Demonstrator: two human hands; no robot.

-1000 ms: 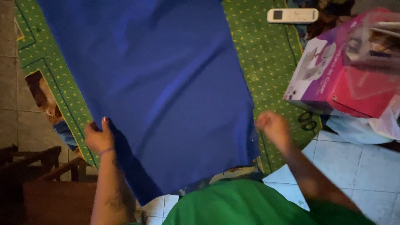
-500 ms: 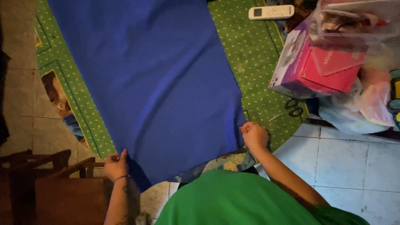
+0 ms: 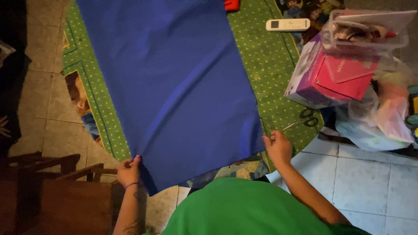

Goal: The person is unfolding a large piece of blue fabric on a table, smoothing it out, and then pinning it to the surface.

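Both hands pinch the near corners of a blue cloth spread over a green rug.

The left hand (image 3: 129,171) is closed on the near left corner of the blue cloth (image 3: 174,87), and the right hand (image 3: 278,148) grips the near right corner; the cloth lies flat and stretches away from the person across the green rug (image 3: 270,65). Scissors (image 3: 305,119) lie on the rug just beside the right hand. Farther off sit a pink box (image 3: 331,78) under a clear plastic container (image 3: 370,28), a white remote (image 3: 288,24) and some plastic bags (image 3: 379,117).
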